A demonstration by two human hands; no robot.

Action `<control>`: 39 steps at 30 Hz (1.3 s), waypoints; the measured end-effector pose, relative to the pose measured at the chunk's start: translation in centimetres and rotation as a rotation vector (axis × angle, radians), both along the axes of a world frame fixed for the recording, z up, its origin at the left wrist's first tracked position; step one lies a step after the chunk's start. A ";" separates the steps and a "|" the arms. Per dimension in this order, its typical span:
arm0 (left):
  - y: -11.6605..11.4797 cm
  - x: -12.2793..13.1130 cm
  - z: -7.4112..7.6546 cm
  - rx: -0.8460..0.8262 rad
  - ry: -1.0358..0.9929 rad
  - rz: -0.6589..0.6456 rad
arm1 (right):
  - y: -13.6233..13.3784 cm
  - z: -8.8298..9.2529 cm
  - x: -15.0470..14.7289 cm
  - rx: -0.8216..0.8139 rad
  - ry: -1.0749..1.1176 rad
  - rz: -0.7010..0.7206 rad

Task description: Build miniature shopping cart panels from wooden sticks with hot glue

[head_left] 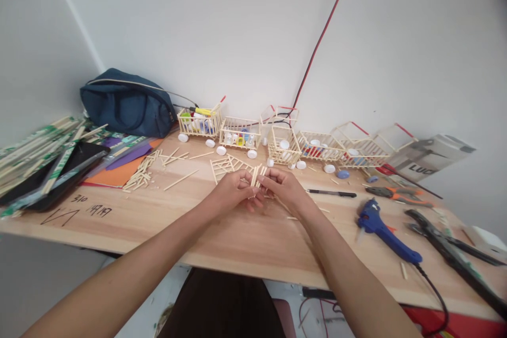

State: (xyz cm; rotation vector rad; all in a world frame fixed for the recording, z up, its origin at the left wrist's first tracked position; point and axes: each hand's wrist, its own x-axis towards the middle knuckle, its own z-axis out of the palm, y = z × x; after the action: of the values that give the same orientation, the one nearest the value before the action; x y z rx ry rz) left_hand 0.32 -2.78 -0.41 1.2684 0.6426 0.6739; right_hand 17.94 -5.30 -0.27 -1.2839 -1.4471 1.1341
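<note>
**Head view: holding short pale sticks [260, 171] at the middle of the surface [150, 227]**

Gripping the left side of the short pale sticks with the left hand [238, 190], narrowed between thumb and curled fingers. Pinching the right side with the right hand [280, 186], likewise narrowed, its thumb and fingertips almost meeting those of the other. Tilting the sticks upward, with the tops showing above the fingers. Leaving any join between the sticks too small to tell.

Showing a flat lattice panel [225, 168] of similar sticks just beyond the left hand, partly hidden by it. Showing a loose pile of cut sticks [138, 175] farther left, and a longer stick [181, 180] lying between that pile and the left hand.

Facing a row of stick carts [282, 157] with round white or blue wheels, standing along the wall [222, 26]; carrying small coloured items in several of them.

Having a black pen [331, 193] lying just beside the right hand, with a blue glue gun [388, 232], pliers [400, 195] and a long black tool [447, 253] farther right. Having a dark blue bag [127, 105] resting at the far left, behind orange paper [114, 177].
</note>
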 end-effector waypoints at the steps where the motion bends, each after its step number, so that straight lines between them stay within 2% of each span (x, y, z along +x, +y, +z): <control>1: 0.0 0.0 0.0 0.006 -0.007 -0.008 | 0.0 0.1 0.1 -0.001 -0.002 -0.005; 16: 0.1 0.0 0.3 -0.001 0.015 -0.006 | -0.2 0.3 0.3 -0.015 0.057 0.021; 20: 0.4 -0.3 0.1 0.011 0.016 -0.012 | -0.3 0.6 0.6 -0.068 0.089 0.015; 28: 0.7 -0.4 -0.2 0.035 0.037 -0.004 | -0.2 0.3 1.0 -0.056 0.118 -0.005; 31: 0.5 -0.7 0.3 0.161 0.121 0.054 | -0.1 0.5 1.1 -0.043 0.119 -0.018; 33: 0.2 -1.1 0.6 0.354 0.247 0.128 | -0.1 0.6 1.4 -0.040 0.112 -0.013; 35: -0.3 -1.6 1.0 0.624 0.441 0.186 | 0.0 0.6 1.7 -0.037 0.092 -0.032; 37: -1.1 -2.0 1.1 0.846 0.637 0.163 | 0.1 0.6 2.0 -0.026 0.061 -0.074; 39: -1.9 -2.5 1.2 0.951 0.807 0.104 | 0.2 0.7 2.2 -0.015 0.018 -0.113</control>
State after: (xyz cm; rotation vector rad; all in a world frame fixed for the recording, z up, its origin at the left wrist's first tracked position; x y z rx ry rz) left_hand -2.15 -4.64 0.79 2.4597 1.1050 0.5423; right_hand 20.18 -5.12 0.45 -1.3455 -1.3372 1.0808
